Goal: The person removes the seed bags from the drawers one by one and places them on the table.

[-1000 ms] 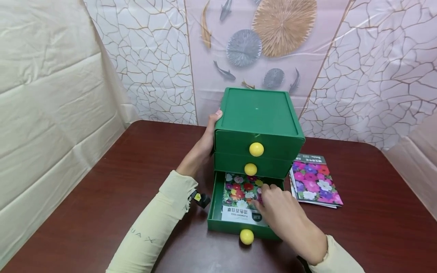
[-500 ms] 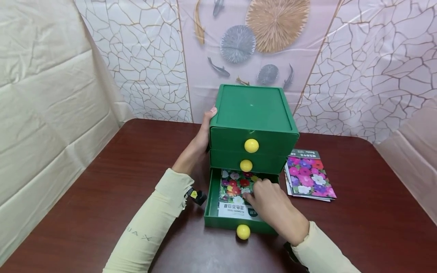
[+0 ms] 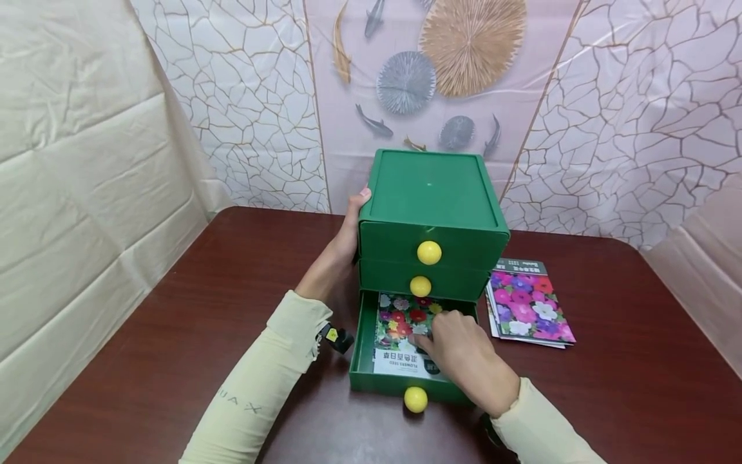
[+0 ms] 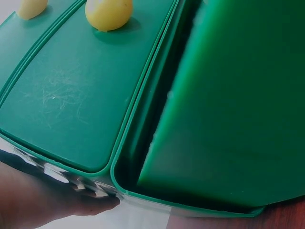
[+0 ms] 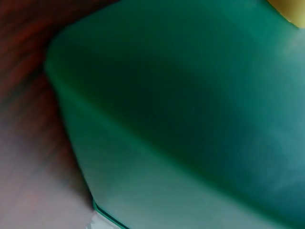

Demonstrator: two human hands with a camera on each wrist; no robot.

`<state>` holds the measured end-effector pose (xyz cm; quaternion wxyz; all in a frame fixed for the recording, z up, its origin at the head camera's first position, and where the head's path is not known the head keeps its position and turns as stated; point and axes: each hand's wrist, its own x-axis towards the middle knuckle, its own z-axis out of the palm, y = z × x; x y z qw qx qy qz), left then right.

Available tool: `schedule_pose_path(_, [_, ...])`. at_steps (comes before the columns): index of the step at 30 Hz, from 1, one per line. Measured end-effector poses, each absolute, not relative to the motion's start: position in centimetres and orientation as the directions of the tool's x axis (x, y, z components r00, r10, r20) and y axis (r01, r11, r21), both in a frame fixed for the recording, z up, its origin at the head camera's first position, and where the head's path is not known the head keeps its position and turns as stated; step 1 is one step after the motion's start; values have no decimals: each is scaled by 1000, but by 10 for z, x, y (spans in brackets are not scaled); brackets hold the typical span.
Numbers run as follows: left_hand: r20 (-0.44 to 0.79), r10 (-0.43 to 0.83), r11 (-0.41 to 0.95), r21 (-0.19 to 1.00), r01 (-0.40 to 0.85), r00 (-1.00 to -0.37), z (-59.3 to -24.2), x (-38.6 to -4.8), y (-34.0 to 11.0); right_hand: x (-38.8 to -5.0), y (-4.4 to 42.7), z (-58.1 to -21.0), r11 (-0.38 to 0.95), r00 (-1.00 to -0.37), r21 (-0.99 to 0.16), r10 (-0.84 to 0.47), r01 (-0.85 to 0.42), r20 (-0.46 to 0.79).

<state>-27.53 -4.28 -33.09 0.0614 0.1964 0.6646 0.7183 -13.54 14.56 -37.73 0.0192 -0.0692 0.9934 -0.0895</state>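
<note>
In the head view, a green cabinet (image 3: 431, 187) with yellow ball knobs stands on the table. Its bottom drawer (image 3: 382, 381) is pulled out, and a flower seed packet (image 3: 397, 332) with a colourful picture lies inside. My left hand (image 3: 342, 248) rests along the cabinet's left side, thumb near the top edge; the left wrist view also shows this hand (image 4: 52, 195) against the side. My right hand (image 3: 466, 354) is bent over the packet's right part, thumb on its face and fingers curled. These fingertips are hidden, and the right wrist view shows no hand.
A stack of seed packets (image 3: 527, 306) lies on the table to the right of the cabinet. The upper drawers (image 3: 394, 248) are pushed in. A patterned cloth (image 3: 261, 109) hangs behind the brown table (image 3: 174, 322).
The right thumb has moved slightly left over the packet, and the knuckles are more bent. The left hand stays against the cabinet. The whole head view has shifted a little.
</note>
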Motion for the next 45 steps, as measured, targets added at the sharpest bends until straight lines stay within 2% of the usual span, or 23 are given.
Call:
schedule_pose_path(6, [221,349,-126,974,188,-911,-330,-274,-41,-135,146,-379,976,-988,-153,-150,-154,33])
schedule_pose_path(14, [211,359,-120,976,179,-909,-330,-274,-38,-131,148,-379,982,-992,-141,-121,-125,32])
schedule_pose_path(21, [202,373,-121,978,168,-906,-331,-273,-35,-133,155,-370,957,-994,-285,-84,-61,-70])
schedule_pose_path(31, [187,356,-123,981,152,-915,-335,-272,-34,-134,161,-364,911,-984,-411,-45,29,-170])
schedule_pose_path(39, [178,363,-124,982,142,-914,-334,-271,-38,-137,170,-355,881,-969,-473,-136,-24,-205])
schedule_pose_path(45, [160,345,-124,984,124,-925,-332,-272,-42,-140,174,-346,851,-944,-525,-171,2,-281])
